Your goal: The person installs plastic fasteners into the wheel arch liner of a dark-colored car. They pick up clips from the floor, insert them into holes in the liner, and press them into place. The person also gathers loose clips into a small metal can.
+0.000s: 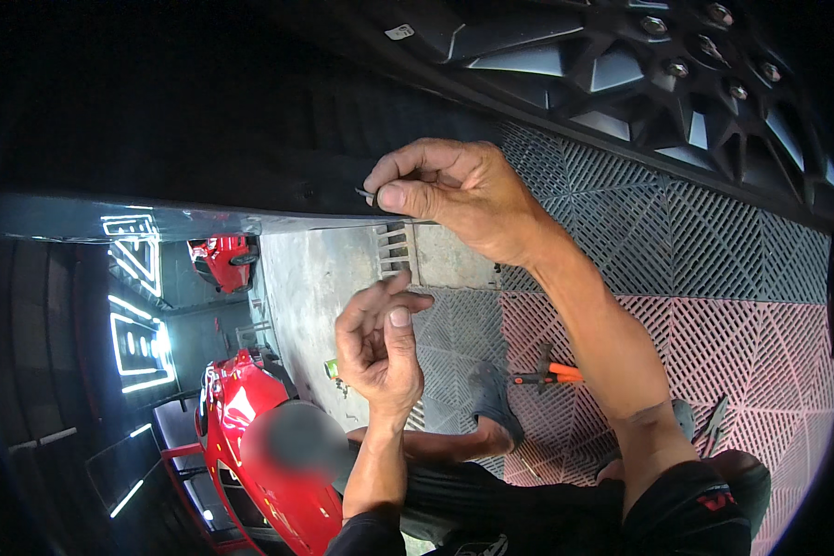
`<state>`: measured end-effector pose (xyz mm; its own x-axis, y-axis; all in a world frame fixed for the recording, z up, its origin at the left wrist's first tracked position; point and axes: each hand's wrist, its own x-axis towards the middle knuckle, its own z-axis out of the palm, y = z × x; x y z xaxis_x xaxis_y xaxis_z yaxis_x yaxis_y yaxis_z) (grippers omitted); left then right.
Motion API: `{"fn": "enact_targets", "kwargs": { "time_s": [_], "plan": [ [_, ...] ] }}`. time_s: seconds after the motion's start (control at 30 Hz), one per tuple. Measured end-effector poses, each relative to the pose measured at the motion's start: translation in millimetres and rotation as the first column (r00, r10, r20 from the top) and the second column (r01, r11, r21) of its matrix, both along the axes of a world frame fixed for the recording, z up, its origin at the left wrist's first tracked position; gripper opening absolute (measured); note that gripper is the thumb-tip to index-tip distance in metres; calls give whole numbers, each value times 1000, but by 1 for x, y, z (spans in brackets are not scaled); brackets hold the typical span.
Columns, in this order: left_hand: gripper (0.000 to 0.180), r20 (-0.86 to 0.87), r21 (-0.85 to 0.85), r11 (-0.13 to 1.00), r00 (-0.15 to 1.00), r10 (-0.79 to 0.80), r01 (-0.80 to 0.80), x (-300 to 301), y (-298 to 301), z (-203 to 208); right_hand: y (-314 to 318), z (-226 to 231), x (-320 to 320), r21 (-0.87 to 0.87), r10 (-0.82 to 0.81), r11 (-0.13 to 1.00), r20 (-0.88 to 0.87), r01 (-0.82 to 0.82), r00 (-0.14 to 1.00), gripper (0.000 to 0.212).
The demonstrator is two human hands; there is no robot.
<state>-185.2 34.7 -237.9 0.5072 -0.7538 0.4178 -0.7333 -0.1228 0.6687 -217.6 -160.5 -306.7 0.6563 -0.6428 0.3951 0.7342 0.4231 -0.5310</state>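
My right hand [459, 195] is raised against the lower edge of a dark car body panel [250, 157]. Thumb and forefinger pinch a small, thin dark piece [365, 193] with a narrow tip; the fingers cover most of it, so its kind does not show. Below and a little to the left, my left hand [380, 338] hangs in the air with half-curled fingers apart, slightly smeared by motion. Nothing shows in it.
A black multi-spoke wheel [621, 69] fills the upper right. Orange-handled tools [556, 372] and pliers [714, 426] lie on grey and pink grid tiles [751, 343]. A person with a blurred head [301, 440] is close by at lower left, before a red car [250, 417].
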Motion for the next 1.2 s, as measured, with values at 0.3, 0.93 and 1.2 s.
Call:
{"fn": "enact_targets", "kwargs": {
  "time_s": [0.3,0.93,1.2],
  "plan": [
    [21,28,90,996,1000,4,-6,11,21,-4,-3,1,27,17,181,983,45,-182,982,26],
    [20,44,159,987,999,14,-21,19,32,-7,-4,16,40,19,267,963,73,-269,961,35],
    [19,48,168,986,999,4,-12,19,32,-10,21,31,26,332,325,883,76,-331,943,37]
  ]
}}
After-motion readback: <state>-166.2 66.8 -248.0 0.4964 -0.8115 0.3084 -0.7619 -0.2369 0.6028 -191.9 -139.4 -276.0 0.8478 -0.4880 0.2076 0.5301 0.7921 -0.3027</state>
